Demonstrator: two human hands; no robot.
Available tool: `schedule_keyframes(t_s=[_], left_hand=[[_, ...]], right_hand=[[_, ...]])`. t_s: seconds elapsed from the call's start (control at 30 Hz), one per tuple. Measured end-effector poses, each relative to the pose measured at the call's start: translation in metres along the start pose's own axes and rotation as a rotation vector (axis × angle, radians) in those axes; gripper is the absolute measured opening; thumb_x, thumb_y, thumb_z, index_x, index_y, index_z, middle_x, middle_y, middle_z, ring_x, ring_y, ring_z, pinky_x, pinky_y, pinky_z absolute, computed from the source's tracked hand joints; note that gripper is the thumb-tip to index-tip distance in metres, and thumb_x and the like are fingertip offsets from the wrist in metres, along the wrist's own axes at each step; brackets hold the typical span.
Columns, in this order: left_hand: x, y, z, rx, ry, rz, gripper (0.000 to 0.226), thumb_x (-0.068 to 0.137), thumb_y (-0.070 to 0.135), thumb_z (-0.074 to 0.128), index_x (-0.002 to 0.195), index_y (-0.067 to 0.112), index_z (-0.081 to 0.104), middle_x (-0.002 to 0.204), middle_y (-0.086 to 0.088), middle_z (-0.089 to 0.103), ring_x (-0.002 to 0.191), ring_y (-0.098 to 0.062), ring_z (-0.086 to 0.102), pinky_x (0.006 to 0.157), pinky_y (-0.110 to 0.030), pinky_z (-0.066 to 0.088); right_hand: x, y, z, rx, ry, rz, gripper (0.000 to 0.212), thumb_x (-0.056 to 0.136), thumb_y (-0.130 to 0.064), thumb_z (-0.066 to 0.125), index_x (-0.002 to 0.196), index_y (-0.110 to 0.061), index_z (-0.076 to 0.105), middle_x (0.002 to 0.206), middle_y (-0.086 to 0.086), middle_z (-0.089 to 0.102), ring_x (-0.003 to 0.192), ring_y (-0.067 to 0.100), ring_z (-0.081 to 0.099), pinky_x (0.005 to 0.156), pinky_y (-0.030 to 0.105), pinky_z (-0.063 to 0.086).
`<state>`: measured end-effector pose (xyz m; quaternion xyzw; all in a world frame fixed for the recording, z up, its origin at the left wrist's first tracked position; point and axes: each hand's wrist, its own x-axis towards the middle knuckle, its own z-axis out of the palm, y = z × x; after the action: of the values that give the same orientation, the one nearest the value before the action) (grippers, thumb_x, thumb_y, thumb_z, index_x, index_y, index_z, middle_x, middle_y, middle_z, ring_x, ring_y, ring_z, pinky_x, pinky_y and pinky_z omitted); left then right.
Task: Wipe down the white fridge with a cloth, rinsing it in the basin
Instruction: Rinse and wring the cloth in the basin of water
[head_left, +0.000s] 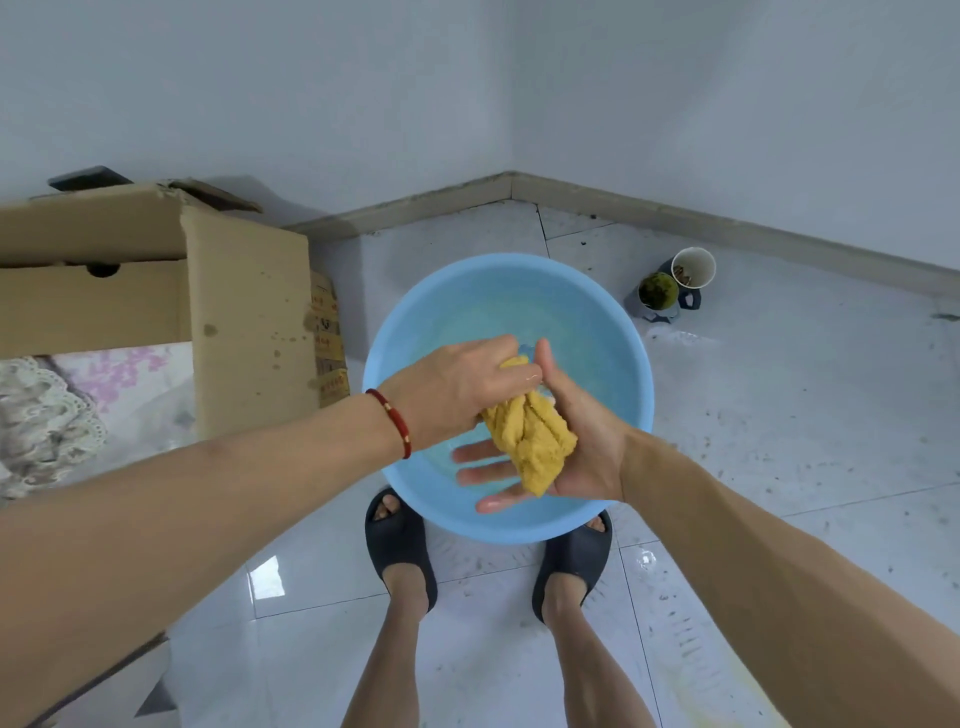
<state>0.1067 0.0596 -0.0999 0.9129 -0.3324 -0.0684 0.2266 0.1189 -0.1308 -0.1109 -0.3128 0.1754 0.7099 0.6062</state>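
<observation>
Both my hands are over the blue basin (415, 312), which sits on the white tiled floor (779, 441) right in front of my feet. The yellow cloth (530, 441) is bunched and twisted into a thick roll between my hands, above the water, not in it.

Left hand (457, 395) — fingers curled round the upper end of the cloth, gripping it from above, knuckles up. Red cord bracelet (395, 423) on that wrist.

Right hand (571, 441) — palm up under the lower part of the roll. Fingers (483, 452) are straight and spread, pointing left, wet and shiny; the cloth lies across the palm and finger bases. Thumb points up beside the left hand's fingertips, touching the cloth near its top. So the right hand supports rather than clamps.

The basin holds shallow, slightly cloudy water. My dark slides (400, 551) are just at its near rim, one on each side.

Left of the basin: an open cardboard box (244, 332), stained, nearly touching the rim, with a lace-edged floral fabric (62, 405) below its flap. Back right, near the wall's skirting: two cups (675, 286) standing together, one white-lined, one with something green-brown inside. Wet patch on the tiles beside them.

The fridge is out of view.
</observation>
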Motion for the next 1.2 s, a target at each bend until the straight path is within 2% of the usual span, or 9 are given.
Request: schedule_keyframes(t_s=[0.1, 0.2, 0.33, 0.63, 0.73, 0.87, 0.97, 1.07, 1.2], left_hand=[[-0.002, -0.012, 0.002, 0.066, -0.004, 0.005, 0.023, 0.082, 0.0, 0.063, 0.102, 0.011, 0.059, 0.077, -0.008, 0.047, 0.054, -0.023, 0.045, 0.039, -0.03, 0.04], [0.002, -0.007, 0.001, 0.243, -0.265, -0.035, 0.022, 0.077, -0.001, 0.071, 0.091, 0.013, 0.059, 0.074, -0.004, 0.057, 0.056, -0.028, 0.058, 0.042, -0.029, 0.039], [0.029, 0.014, 0.006, 0.353, -0.561, -0.387, 0.017, 0.084, 0.012, 0.059, 0.084, 0.021, 0.046, 0.068, 0.003, 0.045, 0.067, -0.029, 0.049, 0.058, -0.032, 0.036], [0.04, -0.005, 0.003, -0.93, -1.033, -1.19, 0.02, 0.082, 0.016, 0.077, 0.083, 0.012, 0.058, 0.059, -0.004, 0.048, 0.045, -0.015, 0.027, 0.042, -0.021, 0.019], [0.041, -0.005, -0.001, -0.716, -1.019, -1.086, 0.015, 0.079, 0.01, 0.073, 0.091, 0.009, 0.062, 0.062, -0.006, 0.05, 0.046, -0.018, 0.036, 0.042, -0.022, 0.027], [0.037, 0.003, -0.006, -0.005, -0.702, -0.585, 0.011, 0.08, 0.012, 0.064, 0.079, 0.021, 0.059, 0.069, 0.001, 0.055, 0.077, -0.03, 0.063, 0.057, -0.031, 0.044], [0.027, 0.007, -0.009, 0.035, -0.419, -0.388, 0.028, 0.083, 0.007, 0.058, 0.106, 0.023, 0.062, 0.088, -0.004, 0.06, 0.083, -0.033, 0.06, 0.065, -0.038, 0.044], [0.02, 0.005, -0.012, 0.085, -0.191, -0.14, 0.026, 0.079, 0.006, 0.058, 0.101, 0.019, 0.059, 0.077, -0.002, 0.047, 0.063, -0.03, 0.053, 0.051, -0.033, 0.033], [0.009, -0.007, -0.015, 0.219, -0.132, 0.116, 0.017, 0.074, 0.006, 0.045, 0.087, 0.015, 0.049, 0.061, -0.005, 0.047, 0.041, -0.022, 0.04, 0.041, -0.021, 0.023]], right_hand=[[-0.005, -0.004, 0.003, -0.141, -0.208, 0.007, 0.102, 0.07, -0.084, 0.06, 0.138, -0.007, 0.054, 0.113, 0.023, 0.068, 0.085, 0.028, 0.071, 0.063, 0.03, 0.06], [-0.006, -0.015, 0.016, -0.688, 0.153, 0.012, 0.036, 0.083, -0.037, 0.083, 0.094, -0.01, 0.061, 0.073, 0.006, 0.058, 0.052, 0.015, 0.051, 0.051, 0.025, 0.043], [0.007, -0.022, 0.015, -1.358, 0.625, -0.024, 0.015, 0.084, -0.02, 0.069, 0.079, -0.016, 0.056, 0.067, 0.0, 0.058, 0.063, 0.02, 0.059, 0.056, 0.027, 0.046], [0.011, -0.01, 0.012, -2.111, 0.818, -0.298, 0.02, 0.098, -0.02, 0.057, 0.113, -0.011, 0.046, 0.099, 0.007, 0.065, 0.09, 0.037, 0.069, 0.062, 0.038, 0.035], [0.011, -0.011, 0.013, -1.835, 0.758, -0.211, 0.039, 0.09, -0.031, 0.071, 0.115, -0.012, 0.048, 0.104, 0.007, 0.064, 0.094, 0.034, 0.065, 0.067, 0.037, 0.039], [-0.013, -0.017, 0.009, -0.597, 0.512, -0.18, 0.031, 0.075, -0.032, 0.074, 0.098, -0.013, 0.064, 0.095, 0.005, 0.063, 0.086, 0.021, 0.058, 0.092, 0.048, 0.057], [-0.022, -0.002, 0.003, 0.028, 0.265, -0.221, 0.034, 0.094, -0.044, 0.066, 0.107, -0.014, 0.074, 0.109, 0.01, 0.068, 0.101, 0.026, 0.065, 0.096, 0.058, 0.056], [-0.019, 0.01, 0.008, 0.199, -0.103, -0.226, 0.055, 0.096, -0.039, 0.061, 0.14, -0.006, 0.055, 0.138, 0.026, 0.06, 0.12, 0.043, 0.065, 0.09, 0.049, 0.061], [-0.023, -0.006, 0.015, -0.18, -0.061, -0.115, 0.018, 0.096, -0.006, 0.064, 0.114, -0.006, 0.068, 0.089, 0.008, 0.07, 0.057, 0.008, 0.057, 0.047, 0.015, 0.041]])
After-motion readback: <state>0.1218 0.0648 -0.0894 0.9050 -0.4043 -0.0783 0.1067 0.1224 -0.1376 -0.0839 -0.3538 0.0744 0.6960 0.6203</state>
